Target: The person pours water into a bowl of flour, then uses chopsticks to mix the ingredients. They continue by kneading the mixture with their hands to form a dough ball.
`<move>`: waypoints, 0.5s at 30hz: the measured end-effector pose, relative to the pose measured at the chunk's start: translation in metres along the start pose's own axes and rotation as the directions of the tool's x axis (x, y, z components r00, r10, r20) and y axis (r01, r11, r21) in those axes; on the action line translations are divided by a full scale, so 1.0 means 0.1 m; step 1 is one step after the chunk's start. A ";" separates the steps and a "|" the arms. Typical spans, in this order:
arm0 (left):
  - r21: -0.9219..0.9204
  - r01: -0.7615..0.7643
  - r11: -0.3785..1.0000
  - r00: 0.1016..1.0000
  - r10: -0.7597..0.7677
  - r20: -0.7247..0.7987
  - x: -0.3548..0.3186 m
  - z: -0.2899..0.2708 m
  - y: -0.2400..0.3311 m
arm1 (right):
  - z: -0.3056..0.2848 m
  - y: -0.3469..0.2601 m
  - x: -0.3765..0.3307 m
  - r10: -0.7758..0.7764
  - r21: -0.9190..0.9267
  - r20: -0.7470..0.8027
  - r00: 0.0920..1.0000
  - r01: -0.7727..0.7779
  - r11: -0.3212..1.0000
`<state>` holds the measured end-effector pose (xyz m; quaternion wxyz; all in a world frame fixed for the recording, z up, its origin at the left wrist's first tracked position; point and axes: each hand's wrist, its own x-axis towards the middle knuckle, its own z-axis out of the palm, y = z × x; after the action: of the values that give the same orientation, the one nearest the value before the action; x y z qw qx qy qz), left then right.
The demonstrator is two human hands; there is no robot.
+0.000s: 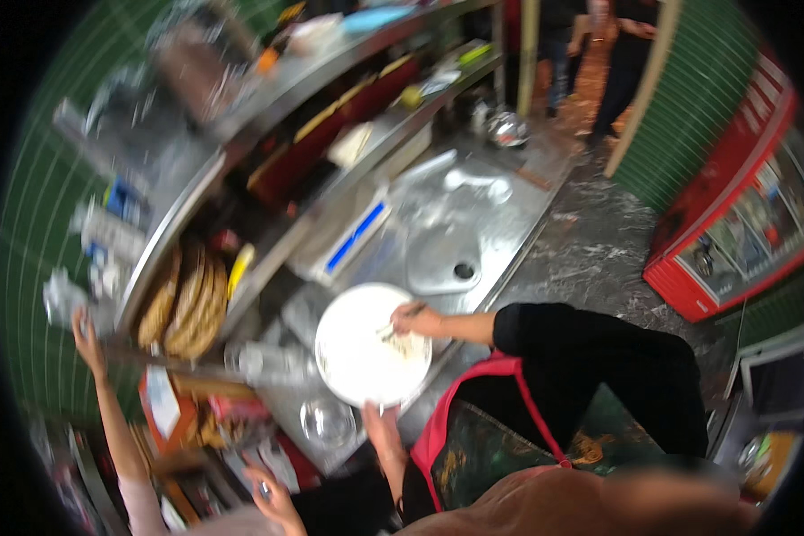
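A large white bowl (332, 368) rests on the metal counter, with a pale, whitish mixture (408, 350) inside. My right hand (420, 319) reaches over its right side and is closed around a slim utensil (386, 332). The utensil's tip is down in the mixture; blur hides its exact kind. At the bowl's near rim, my left hand (383, 431) grips the edge. A clear glass bowl (328, 422) sits just left of that hand, and clear containers (272, 364) stand beyond it.
A metal sink (444, 255) lies beyond the bowl, beside a white box with a blue stripe (355, 237). Loaves of bread (188, 308) fill a shelf at left. Another person's hands (87, 344) are close on my left. A red display fridge (724, 214) stands at right.
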<state>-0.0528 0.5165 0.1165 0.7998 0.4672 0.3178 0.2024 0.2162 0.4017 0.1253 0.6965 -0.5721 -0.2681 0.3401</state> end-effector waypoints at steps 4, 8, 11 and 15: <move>-0.010 0.187 0.982 0.963 -0.186 -0.195 0.07 0.18 -0.10 | 0.17 0.12 -0.27 0.270 0.000 0.117 0.956 -0.272 0.962; -0.019 0.027 0.999 0.977 -0.031 -0.213 0.64 0.24 0.04 | -0.02 0.06 -0.20 0.134 -0.106 0.238 0.962 -0.111 0.988; 0.036 0.085 0.996 0.968 -0.075 -0.238 0.91 0.25 0.23 | -0.38 -0.14 0.09 0.055 -0.462 0.289 0.956 0.090 0.882; 0.066 0.137 0.988 0.966 -0.118 -0.229 0.96 0.29 0.35 | -0.57 -0.35 0.53 -0.216 -0.636 0.352 0.911 0.402 0.658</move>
<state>0.0347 0.5747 0.1267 0.7505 0.4519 0.4436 0.1890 0.2986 0.4041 0.1471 0.4381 -0.6901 -0.5541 0.1574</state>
